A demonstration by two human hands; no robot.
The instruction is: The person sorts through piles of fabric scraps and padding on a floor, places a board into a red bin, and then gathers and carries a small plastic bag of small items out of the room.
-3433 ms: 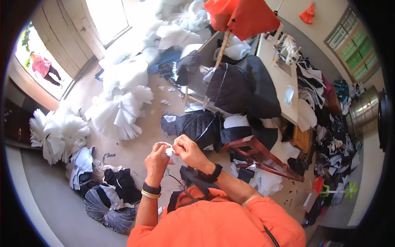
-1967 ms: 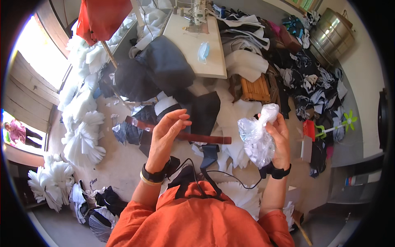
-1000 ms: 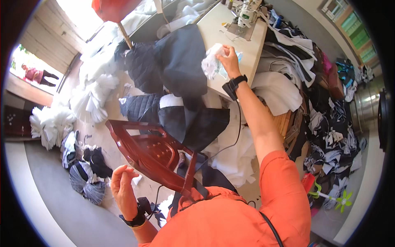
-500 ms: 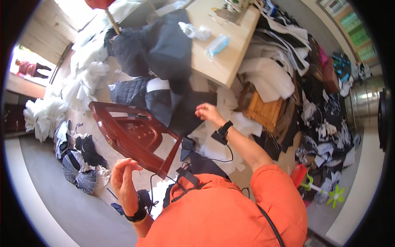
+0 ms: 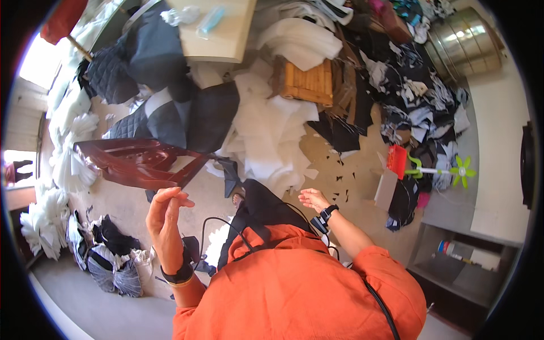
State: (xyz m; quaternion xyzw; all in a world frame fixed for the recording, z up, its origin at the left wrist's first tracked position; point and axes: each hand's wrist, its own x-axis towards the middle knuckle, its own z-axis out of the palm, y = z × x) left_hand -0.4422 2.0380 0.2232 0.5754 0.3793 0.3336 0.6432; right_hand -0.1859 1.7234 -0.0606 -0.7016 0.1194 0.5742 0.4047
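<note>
Left hand (image 5: 164,212) is hovering raised, fingers loosely curled, gripping nothing, just below the dark red plastic stool (image 5: 141,161). Right hand (image 5: 313,199) is hanging open and empty over the white fabric pile (image 5: 266,136). Risk: the stool is tilting and may topple onto scraps.

A small tailoring or stitching workshop, worked on the floor. Just ahead of the fingers (image 5: 309,195) of the right hand lies a heap of white padding sheets (image 5: 266,136), with dark quilted fabric pieces (image 5: 170,113) beyond it and to the left. Farther ahead stands a pale work table (image 5: 226,39), a wooden crate (image 5: 306,82) beside it. To the right of those fingers, black and white cloth offcuts (image 5: 419,107) pile up against the wall. Left of the left hand's fingers (image 5: 164,201), bundles of white fluffy wadding (image 5: 68,164) line the floor.
</note>
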